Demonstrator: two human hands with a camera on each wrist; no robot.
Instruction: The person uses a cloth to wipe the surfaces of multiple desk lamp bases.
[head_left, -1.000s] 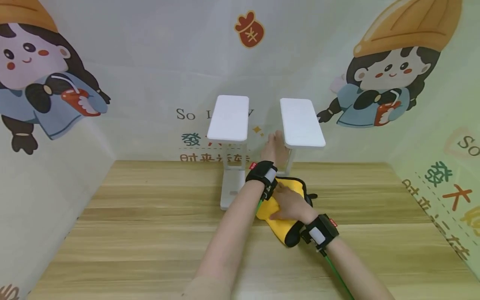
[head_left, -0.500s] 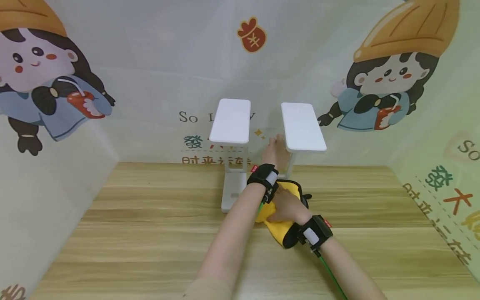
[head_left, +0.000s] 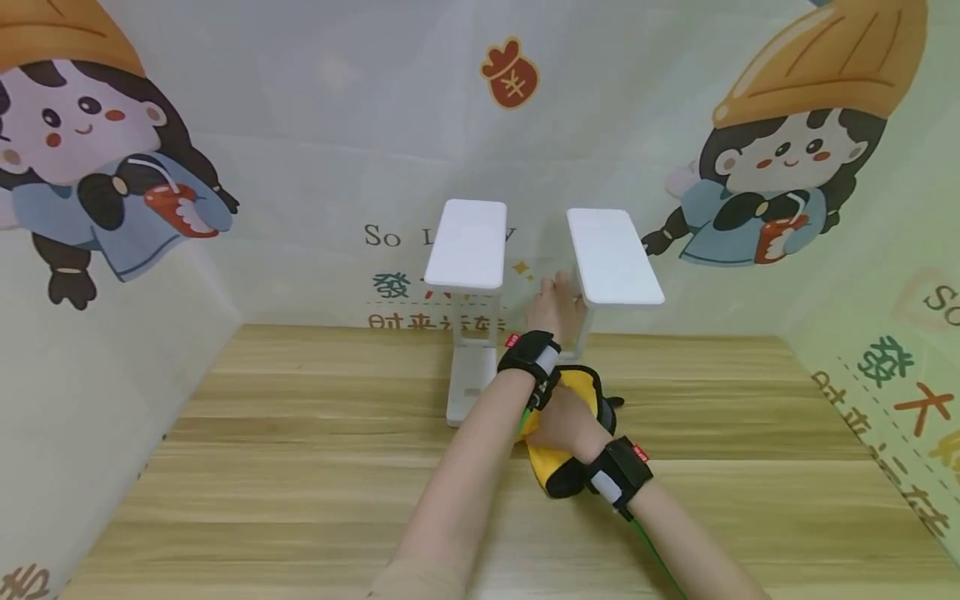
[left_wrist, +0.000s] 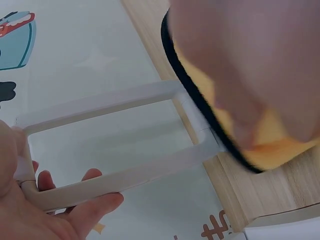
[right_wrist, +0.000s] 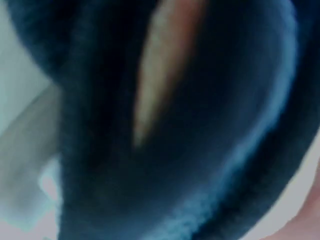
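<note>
In the head view, my left hand (head_left: 555, 308) reaches behind the right-hand white phone stand (head_left: 617, 256). The left wrist view shows its fingers and thumb curled round the top end of the stand's upright frame (left_wrist: 150, 175). My right hand (head_left: 570, 421) holds a yellow cloth (head_left: 551, 460) with black edging and a dark side, low by the foot of that stand. From the left wrist, the cloth overlaps the frame's lower end, and the right hand over it is blurred. The stand's base is hidden under cloth and hands. Dark fuzzy fabric fills most of the right wrist view.
A second white stand (head_left: 467, 243) is just to the left, its base (head_left: 471, 375) beside my left forearm. The wooden table (head_left: 300, 467) ends at a printed backdrop (head_left: 337, 125) behind the stands. My forearms come close together over the cloth.
My right hand has shifted a little left with the cloth, which now looks more bunched and narrower. My left hand keeps its place on the stand. The head view has tilted slightly.
</note>
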